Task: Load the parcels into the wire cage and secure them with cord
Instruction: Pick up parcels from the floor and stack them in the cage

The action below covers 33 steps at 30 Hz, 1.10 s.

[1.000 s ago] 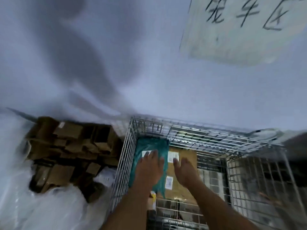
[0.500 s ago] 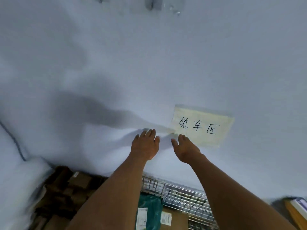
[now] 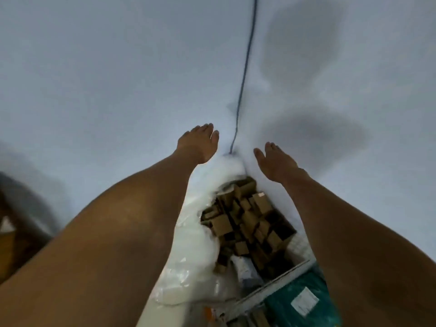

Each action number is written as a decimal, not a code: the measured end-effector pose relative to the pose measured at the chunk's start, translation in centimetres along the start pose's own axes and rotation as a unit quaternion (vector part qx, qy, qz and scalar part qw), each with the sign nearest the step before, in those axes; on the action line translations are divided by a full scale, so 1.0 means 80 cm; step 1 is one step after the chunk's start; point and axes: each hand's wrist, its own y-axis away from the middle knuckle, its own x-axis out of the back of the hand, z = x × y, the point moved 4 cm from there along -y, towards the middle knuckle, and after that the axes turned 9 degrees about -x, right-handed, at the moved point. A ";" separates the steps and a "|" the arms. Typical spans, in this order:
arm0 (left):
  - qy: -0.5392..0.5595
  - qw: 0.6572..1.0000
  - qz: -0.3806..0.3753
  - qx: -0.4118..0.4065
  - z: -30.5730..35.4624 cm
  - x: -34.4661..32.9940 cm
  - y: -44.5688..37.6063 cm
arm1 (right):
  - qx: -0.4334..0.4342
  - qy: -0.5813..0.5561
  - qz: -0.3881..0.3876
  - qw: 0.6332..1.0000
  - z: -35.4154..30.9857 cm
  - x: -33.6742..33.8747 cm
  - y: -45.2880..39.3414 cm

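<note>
Readable text: I find none | white label [image 3: 304, 301] on teal parcel [image 3: 296, 291]: I see print, too blurred to read | small label on a brown carton [image 3: 262, 201] in the pile: I can make out nothing on it

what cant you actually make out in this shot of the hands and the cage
Head view only:
- Wire cage: one blurred rim edge shows; the rest is cut off by the bottom edge and hidden behind the right arm.
- Teal parcel: label too blurred to read.
- Cardboard boxes: too blurred to count.
- Left hand and right hand: open, holding nothing.
</note>
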 end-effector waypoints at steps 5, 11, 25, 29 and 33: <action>-0.011 0.985 0.021 0.172 -0.261 0.048 0.124 | 0.144 0.008 -0.039 0.989 -0.238 -0.089 -0.015; -0.004 0.954 0.020 0.298 -0.517 0.062 0.254 | 0.215 0.035 -0.102 0.971 -0.463 -0.217 -0.030; 0.143 0.904 0.005 0.403 -0.800 -0.079 0.246 | 0.264 0.122 -0.186 0.938 -0.708 -0.451 -0.124; 0.234 0.851 0.042 0.469 -0.834 -0.200 0.227 | 0.227 0.115 -0.197 0.947 -0.697 -0.563 -0.199; 0.290 0.792 0.014 0.537 -0.848 -0.356 0.241 | 0.136 0.083 -0.269 0.950 -0.651 -0.715 -0.261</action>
